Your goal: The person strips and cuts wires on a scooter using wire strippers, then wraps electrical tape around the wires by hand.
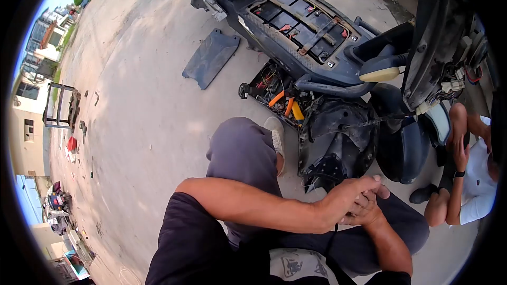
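Observation:
My left hand [339, 204] and my right hand [366, 212] are clasped together above my bent leg, fingers wrapped over one another. No object shows between them, though the palms are hidden. A thin dark cord [331, 240] hangs just below the hands. Closest beyond them lies a black plastic body panel [338, 126] on the ground. Behind that sits an open tool box [259, 93] with orange-handled pliers [289, 106] and loose wires. A partly stripped electric scooter [317, 68] stands at the back, its floor compartment uncovered over several batteries [288, 21].
Another person [478, 179] crouches at the right, hands together. A scooter seat [404, 150] rests near them. A flat grey floor cover [212, 58] lies on the concrete. Farther left are a metal frame [59, 106], a red object [72, 143] and a parked vehicle [56, 200].

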`<state>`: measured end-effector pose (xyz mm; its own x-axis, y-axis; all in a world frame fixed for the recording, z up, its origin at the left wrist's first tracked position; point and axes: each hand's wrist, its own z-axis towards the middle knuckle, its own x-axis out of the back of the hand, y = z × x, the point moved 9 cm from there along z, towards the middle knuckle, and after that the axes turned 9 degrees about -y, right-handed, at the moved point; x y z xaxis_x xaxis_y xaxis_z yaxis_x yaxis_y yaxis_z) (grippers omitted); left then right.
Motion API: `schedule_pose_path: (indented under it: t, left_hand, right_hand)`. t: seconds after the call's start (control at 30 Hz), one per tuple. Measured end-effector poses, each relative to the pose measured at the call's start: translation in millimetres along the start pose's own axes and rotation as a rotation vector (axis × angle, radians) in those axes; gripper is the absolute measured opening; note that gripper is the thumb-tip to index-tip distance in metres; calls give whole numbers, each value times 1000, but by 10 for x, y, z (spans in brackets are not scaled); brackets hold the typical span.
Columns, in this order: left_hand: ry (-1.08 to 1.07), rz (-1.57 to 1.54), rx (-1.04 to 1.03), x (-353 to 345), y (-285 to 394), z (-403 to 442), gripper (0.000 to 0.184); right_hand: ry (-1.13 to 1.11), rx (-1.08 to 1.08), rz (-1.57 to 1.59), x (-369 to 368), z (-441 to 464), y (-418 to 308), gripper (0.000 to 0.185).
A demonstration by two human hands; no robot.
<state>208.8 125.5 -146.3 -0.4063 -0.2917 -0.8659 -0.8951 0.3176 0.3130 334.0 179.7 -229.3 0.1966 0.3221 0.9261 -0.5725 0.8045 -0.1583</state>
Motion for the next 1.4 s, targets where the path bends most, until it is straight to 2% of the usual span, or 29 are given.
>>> schedule_pose_path:
  t: [0.07,0.17,0.27,0.33,0.53,0.83,0.9,0.97,1.03,1.1,1.2,1.27,1.4]
  left_hand:
    - [5,53,-23,-33,156,-156,60]
    - [-2,70,-29,-34,272,-314,56]
    - [-5,82,-25,4,369,-393,53]
    - [-12,87,-22,18,425,-429,51]
    - [-19,107,-9,73,518,-512,45]
    - [-14,168,19,103,634,-615,36]
    - [-3,190,-11,199,636,-557,35]
    - [10,158,-183,656,296,-247,38]
    - [52,168,-187,693,245,-210,41]
    - [126,245,-37,418,607,-484,42]
    - [169,257,-82,410,611,-434,43]
    - [209,252,-70,403,550,-419,34]
    - [228,356,-5,300,380,-312,24]
  right_hand:
    - [109,54,14,487,662,-16,32]
    - [137,29,-26,646,1186,-76,53]
    - [-281,-20,343,-83,746,-60,55]
    - [-241,-73,411,-108,790,-9,52]
    - [-76,5,227,206,1092,-48,49]
    - [-4,-6,118,365,1270,-90,45]
    - [-2,-76,104,527,1535,-70,64]
    - [12,-100,77,602,1601,-32,64]
    - [19,-117,56,675,1657,-16,66]
    - [-12,-154,33,681,1654,-32,64]
    - [3,-154,54,847,1673,-60,62]
    - [62,-182,122,941,1633,-113,60]
    - [135,-217,123,1186,1583,-266,34]
